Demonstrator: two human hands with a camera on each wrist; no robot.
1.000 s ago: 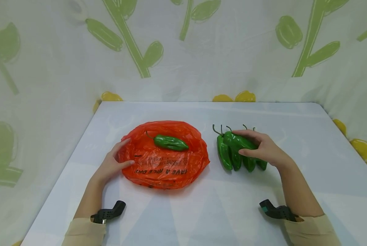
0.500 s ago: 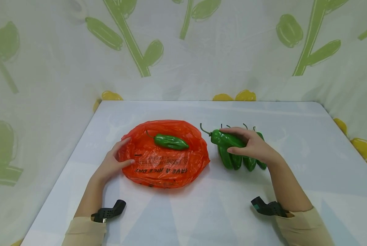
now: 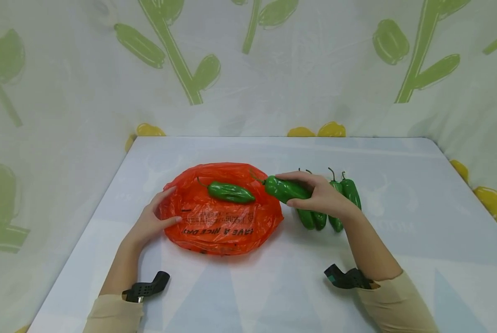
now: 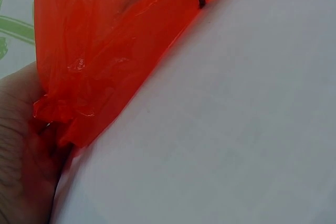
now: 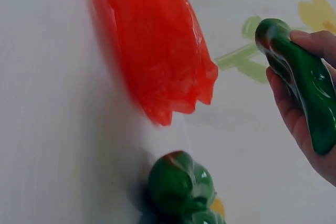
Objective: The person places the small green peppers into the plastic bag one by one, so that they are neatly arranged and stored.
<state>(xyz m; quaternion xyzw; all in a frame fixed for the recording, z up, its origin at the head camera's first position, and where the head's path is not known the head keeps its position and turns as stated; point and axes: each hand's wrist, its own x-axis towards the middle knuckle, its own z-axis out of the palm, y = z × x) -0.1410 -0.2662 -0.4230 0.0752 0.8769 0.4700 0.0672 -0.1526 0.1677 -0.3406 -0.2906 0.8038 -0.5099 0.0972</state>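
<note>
A red plastic bag (image 3: 215, 238) with black print lies spread open on the table, one green pepper (image 3: 230, 192) resting in its opening. At the bag's left edge, my left hand (image 3: 150, 222) holds the rim between thumb and fingers; the left wrist view shows the film bunched at the palm (image 4: 23, 145). My right hand (image 3: 321, 196) grips another green pepper (image 3: 285, 188) around its body, stem pointing left, raised near the bag's right edge. Several more green peppers (image 3: 350, 192) lie side by side beneath and behind the right hand, which partly covers them.
The white table (image 3: 248, 296) has a pale blue triangle pattern. Behind it hangs a light cloth (image 3: 294, 83) with green plants and yellow shapes. Black wrist cameras (image 3: 146, 287) sit on both forearms.
My right hand has lifted a pepper off the pile and carried it left to the bag's right edge, uncovering peppers on the right. The left hand and bag stay in place.
</note>
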